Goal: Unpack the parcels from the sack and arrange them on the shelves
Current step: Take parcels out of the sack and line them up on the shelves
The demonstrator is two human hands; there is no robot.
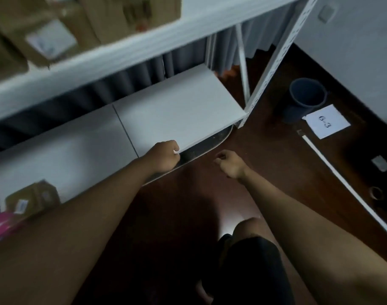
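Down low, at the front lip of the lower white shelf (pixel 179 106): left hand (pixel 165 156) curled into a fist right at the shelf edge, fingers bent under, with a small pale sliver showing at the knuckles — too small to name, so whether anything is gripped cannot be told. Right hand (pixel 231 165) out over the dark wooden floor (pixel 265 150), just beside the shelf corner, fingers loosely curled with thumb and forefinger close together; nothing visibly held, and too blurred to tell a pinch.

Parcels already shelved: one small brown cardboard box (pixel 33 200) with a white label at the far left of the lower shelf, touching a pink package (pixel 2 225) at the frame edge. Larger labelled cardboard boxes (pixel 51 31) on the upper shelf (pixel 126 49), blurred.

Sack not in sight.

Beyond the perforated white upright (pixel 283 53): dark bucket (pixel 306 96) on the floor, just beside a white sheet marked "6-3" (pixel 327 122). Grey curtain (pixel 131 73) behind the shelving.
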